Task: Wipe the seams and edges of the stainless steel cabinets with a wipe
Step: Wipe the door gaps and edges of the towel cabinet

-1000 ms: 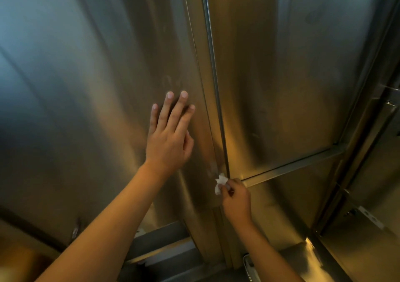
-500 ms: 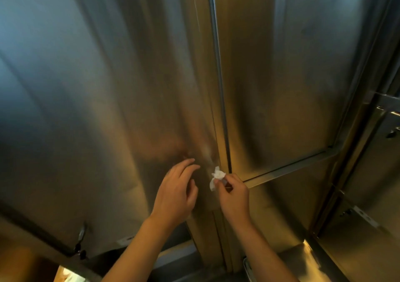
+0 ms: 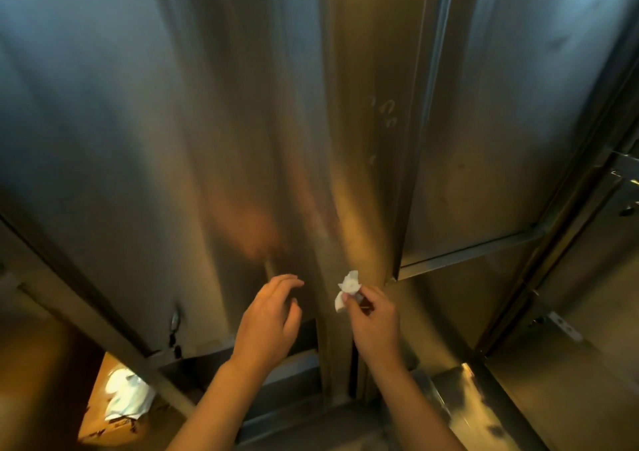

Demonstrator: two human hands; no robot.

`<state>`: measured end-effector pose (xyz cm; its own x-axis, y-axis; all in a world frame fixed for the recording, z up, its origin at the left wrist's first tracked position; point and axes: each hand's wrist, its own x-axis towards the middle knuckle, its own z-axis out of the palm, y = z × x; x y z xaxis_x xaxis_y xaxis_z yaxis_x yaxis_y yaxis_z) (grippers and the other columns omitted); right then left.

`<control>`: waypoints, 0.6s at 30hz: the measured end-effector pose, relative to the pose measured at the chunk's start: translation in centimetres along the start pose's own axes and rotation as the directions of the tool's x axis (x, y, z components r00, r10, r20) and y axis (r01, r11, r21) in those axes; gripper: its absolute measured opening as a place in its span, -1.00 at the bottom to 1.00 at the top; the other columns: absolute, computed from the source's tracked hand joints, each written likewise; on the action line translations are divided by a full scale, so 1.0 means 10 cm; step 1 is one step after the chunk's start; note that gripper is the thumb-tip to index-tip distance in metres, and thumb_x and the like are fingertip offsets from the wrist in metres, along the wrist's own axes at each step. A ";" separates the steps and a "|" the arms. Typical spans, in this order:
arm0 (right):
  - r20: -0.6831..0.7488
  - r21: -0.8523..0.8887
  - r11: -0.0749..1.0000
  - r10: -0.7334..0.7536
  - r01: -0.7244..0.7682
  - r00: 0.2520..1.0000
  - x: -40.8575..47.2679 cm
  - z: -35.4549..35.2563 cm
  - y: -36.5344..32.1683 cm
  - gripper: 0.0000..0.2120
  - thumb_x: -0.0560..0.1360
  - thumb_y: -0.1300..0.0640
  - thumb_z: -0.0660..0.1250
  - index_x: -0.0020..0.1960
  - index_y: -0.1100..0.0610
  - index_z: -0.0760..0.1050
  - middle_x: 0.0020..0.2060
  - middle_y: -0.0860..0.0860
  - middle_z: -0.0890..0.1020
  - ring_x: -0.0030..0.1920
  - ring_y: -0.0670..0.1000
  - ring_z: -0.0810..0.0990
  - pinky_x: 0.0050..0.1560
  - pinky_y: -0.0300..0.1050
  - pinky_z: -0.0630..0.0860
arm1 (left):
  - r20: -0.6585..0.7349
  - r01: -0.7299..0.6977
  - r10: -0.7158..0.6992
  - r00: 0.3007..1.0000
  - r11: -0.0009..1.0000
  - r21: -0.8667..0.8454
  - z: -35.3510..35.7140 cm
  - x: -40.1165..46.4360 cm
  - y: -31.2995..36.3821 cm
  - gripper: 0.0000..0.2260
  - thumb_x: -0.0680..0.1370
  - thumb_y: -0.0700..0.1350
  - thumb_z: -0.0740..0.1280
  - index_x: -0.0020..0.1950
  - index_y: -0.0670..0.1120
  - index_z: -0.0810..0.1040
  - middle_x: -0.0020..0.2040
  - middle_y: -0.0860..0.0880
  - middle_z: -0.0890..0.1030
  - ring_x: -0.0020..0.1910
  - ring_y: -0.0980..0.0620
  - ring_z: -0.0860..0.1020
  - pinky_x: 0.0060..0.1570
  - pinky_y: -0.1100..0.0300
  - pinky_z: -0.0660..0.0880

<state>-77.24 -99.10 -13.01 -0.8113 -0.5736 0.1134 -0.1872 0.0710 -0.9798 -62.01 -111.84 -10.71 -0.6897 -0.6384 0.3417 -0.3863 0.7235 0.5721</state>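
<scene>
A small crumpled white wipe [image 3: 347, 289] is pinched between the thumb and fingers of my right hand [image 3: 375, 326], just left of the corner where the vertical seam [image 3: 427, 104] meets a horizontal seam [image 3: 470, 255] of the stainless steel cabinet [image 3: 173, 122]. The wipe is held slightly off the seam. My left hand [image 3: 268, 322] hovers beside it with loosely curled fingers near the left door panel, holding nothing. Fingerprint smudges [image 3: 389, 113] mark the steel strip left of the vertical seam.
A door hinge or latch [image 3: 174, 326] sits at the lower left door edge. Below left, an open cardboard box [image 3: 114, 402] holds a white bag. A shiny steel tray or shelf [image 3: 473, 412] lies at the lower right, with more cabinet hardware [image 3: 626, 187] along the right edge.
My left hand came off the door panel, where it pressed flat, and dropped down next to my right hand. My right hand with the wipe shifted slightly left, off the seam corner.
</scene>
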 end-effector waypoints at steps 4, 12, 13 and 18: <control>-0.050 -0.029 0.997 0.071 -0.072 0.996 -0.30 0.17 0.14 -0.80 0.57 0.12 0.47 0.04 -0.18 0.59 -0.04 -0.18 0.66 -0.01 -0.32 0.61 -0.07 -0.38 0.50 | 0.027 0.035 -0.034 0.999 0.998 -0.043 -0.04 -0.31 -0.36 -0.73 0.63 -0.16 0.30 0.30 0.08 0.53 0.26 0.20 0.52 0.25 0.21 0.51 0.26 0.17 0.50; -0.077 -0.084 0.979 0.178 -0.184 0.981 -0.66 0.31 0.57 -0.83 0.57 0.15 0.46 0.09 -0.10 0.61 -0.07 -0.22 0.65 -0.03 -0.25 0.61 -0.08 -0.38 0.46 | 0.090 0.137 -0.130 0.987 0.988 -0.077 0.24 -0.81 -0.89 -0.76 0.59 -0.09 0.25 0.23 0.04 0.56 0.21 0.12 0.58 0.21 0.07 0.58 0.24 0.10 0.51; -0.081 -0.093 0.978 0.179 -0.186 0.981 -0.66 0.31 0.62 -0.82 0.57 0.15 0.47 0.06 -0.13 0.60 -0.09 -0.21 0.66 -0.04 -0.23 0.62 -0.08 -0.35 0.47 | 0.104 0.152 -0.144 0.984 0.985 -0.080 0.28 -0.85 -0.93 -0.75 0.58 -0.07 0.24 0.23 0.03 0.57 0.20 0.11 0.59 0.20 0.06 0.58 0.24 0.09 0.51; -0.052 -0.136 0.970 0.199 -0.204 0.979 -0.59 0.31 0.92 -0.81 0.55 0.15 0.49 0.05 -0.11 0.61 -0.10 -0.18 0.67 -0.06 -0.30 0.62 -0.12 -0.47 0.46 | 0.159 0.244 -0.227 0.961 0.965 -0.095 0.56 -0.96 -1.05 -0.75 0.60 -0.07 0.23 0.26 0.03 0.56 0.22 0.12 0.57 0.23 0.09 0.56 0.25 0.04 0.52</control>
<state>-72.43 -97.57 -23.18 -0.8600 -0.5048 -0.0751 -0.0910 0.2965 -0.9507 -54.71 -111.85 -24.16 -0.6721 -0.7361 0.0797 -0.4828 0.5174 0.7065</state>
